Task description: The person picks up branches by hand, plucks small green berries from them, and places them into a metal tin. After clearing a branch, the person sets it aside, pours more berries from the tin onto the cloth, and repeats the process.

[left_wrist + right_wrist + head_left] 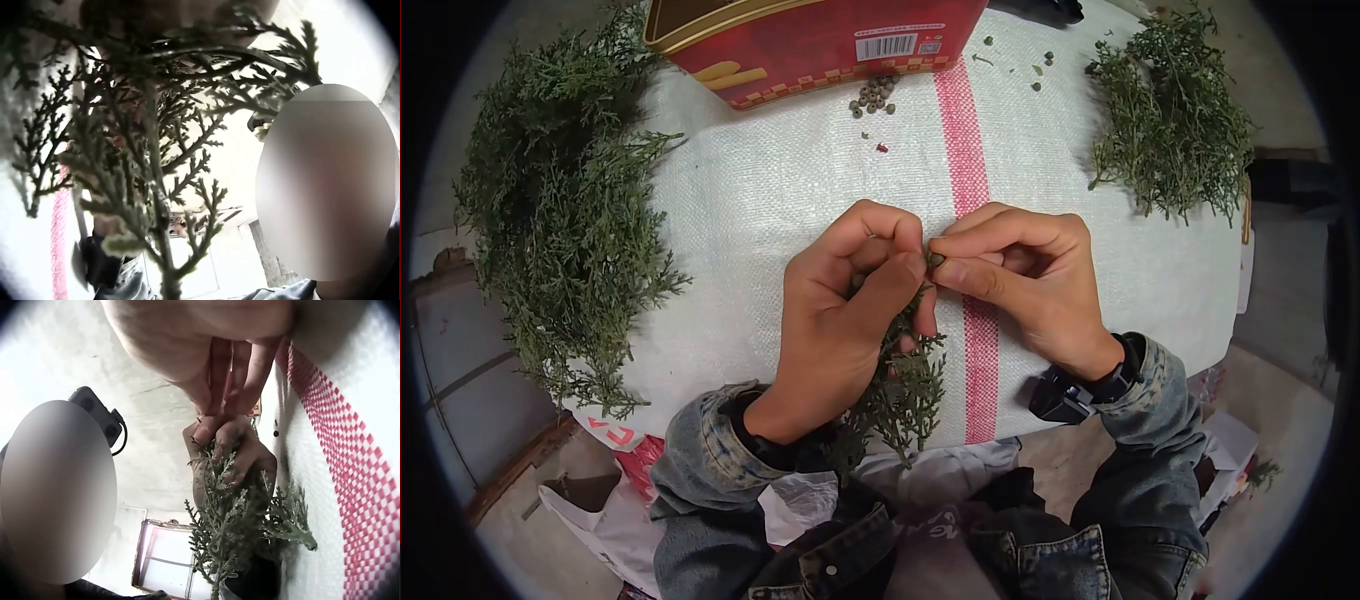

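Note:
My left hand [845,310] grips a green sprig [900,395] that hangs below its curled fingers, over the near edge of the white woven sack [730,240]. Thumb and forefinger of my right hand [1035,280] pinch a small round green cone [937,259] right beside the left fingertips. Another round cone [858,281] shows within the left hand's curled fingers. In the left wrist view the sprig [156,206] fills much of the picture; in the right wrist view both hands meet above the sprig [219,506].
A large heap of green branches [570,210] lies at the left, a smaller one [1170,115] at the far right. A red tin [830,50] stands at the back, with several round cones [872,98] in front of it. Plastic bags [605,530] are below the sack at the left.

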{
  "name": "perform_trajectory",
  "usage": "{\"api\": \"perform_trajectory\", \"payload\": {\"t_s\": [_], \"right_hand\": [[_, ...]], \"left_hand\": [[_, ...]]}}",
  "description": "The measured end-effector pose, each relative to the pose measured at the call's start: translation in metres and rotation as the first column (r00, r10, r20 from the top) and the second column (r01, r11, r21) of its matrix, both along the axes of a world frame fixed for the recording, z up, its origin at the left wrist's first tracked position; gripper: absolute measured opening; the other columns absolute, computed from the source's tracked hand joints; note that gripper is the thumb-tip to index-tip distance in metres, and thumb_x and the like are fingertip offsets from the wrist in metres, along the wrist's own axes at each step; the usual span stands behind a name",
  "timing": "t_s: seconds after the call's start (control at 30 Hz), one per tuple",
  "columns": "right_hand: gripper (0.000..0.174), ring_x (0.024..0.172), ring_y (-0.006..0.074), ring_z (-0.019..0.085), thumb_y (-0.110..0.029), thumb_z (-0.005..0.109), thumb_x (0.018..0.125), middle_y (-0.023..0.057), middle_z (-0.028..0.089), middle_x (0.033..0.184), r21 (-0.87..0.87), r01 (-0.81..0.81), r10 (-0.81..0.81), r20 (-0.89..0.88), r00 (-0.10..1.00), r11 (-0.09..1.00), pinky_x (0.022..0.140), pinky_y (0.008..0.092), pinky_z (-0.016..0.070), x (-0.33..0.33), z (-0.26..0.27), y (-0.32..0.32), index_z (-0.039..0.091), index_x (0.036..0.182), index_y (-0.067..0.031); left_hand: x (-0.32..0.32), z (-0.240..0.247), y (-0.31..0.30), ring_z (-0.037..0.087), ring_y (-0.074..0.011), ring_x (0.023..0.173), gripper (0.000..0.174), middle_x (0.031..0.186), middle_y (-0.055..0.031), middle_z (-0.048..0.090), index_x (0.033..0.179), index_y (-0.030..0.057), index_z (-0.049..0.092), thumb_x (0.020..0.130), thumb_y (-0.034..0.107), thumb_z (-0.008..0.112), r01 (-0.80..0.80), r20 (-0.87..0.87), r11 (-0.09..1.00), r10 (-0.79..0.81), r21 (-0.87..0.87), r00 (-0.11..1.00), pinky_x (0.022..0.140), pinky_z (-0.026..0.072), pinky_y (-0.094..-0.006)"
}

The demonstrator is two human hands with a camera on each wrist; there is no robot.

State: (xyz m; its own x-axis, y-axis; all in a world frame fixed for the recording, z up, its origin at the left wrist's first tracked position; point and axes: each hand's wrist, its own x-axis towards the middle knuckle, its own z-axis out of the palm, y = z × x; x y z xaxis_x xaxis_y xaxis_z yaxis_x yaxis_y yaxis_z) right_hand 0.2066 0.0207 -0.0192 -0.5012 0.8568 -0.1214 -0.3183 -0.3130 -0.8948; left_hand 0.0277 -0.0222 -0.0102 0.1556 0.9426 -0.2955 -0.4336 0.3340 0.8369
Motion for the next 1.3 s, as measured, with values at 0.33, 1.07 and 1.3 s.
{"api": "perform_trajectory", "payload": {"t_s": [0.33, 1.07, 1.3], "right_hand": [[0.018, 0.088, 0.0156, 0.067, 0.011, 0.068, 0.083, 0.0164, 0.067, 0.103, 0.029, 0.012, -0.012, 0.003, 1.000, 0.999, 0.079, 0.0249, 0.0555, -0.001, -0.002, 0.001, 0.068, 0.101, 0.0070], [0.016, 0.074, 0.0277, 0.071, 0.006, 0.063, 0.090, 0.0164, 0.067, 0.097, -0.058, -0.074, 0.068, -0.100, 0.993, 0.996, 0.076, 0.0310, 0.0575, 0.002, 0.001, 0.005, 0.065, 0.105, 0.0086], [0.014, 0.082, 0.0189, 0.069, 0.005, 0.065, 0.089, 0.0133, 0.069, 0.094, -0.073, -0.020, 0.021, 0.025, 0.999, 0.997, 0.074, 0.0279, 0.0551, 0.003, 0.003, 0.006, 0.066, 0.103, 0.0062]], "left_hand": [[0.001, 0.000, 0.001, 0.057, -0.0059, 0.062, 0.005, 0.076, -0.0027, 0.060, 0.102, 0.0015, 0.052, 0.098, 0.005, 0.052, -0.014, -0.045, 0.999, 0.016, 0.036, 0.999, 0.053, 0.0421, -0.0185], [0.000, 0.002, 0.001, 0.054, -0.0061, 0.065, 0.009, 0.077, -0.0035, 0.061, 0.104, 0.0037, 0.048, 0.098, 0.010, 0.052, 0.004, 0.165, 1.000, 0.001, -0.028, 0.986, 0.058, 0.0411, -0.0195], [0.010, 0.003, 0.000, 0.051, -0.0026, 0.068, 0.021, 0.078, -0.0012, 0.061, 0.106, 0.0042, 0.045, 0.091, 0.001, 0.059, -0.031, -0.026, 0.994, 0.034, 0.103, 0.999, 0.059, 0.0382, -0.0185]]}}
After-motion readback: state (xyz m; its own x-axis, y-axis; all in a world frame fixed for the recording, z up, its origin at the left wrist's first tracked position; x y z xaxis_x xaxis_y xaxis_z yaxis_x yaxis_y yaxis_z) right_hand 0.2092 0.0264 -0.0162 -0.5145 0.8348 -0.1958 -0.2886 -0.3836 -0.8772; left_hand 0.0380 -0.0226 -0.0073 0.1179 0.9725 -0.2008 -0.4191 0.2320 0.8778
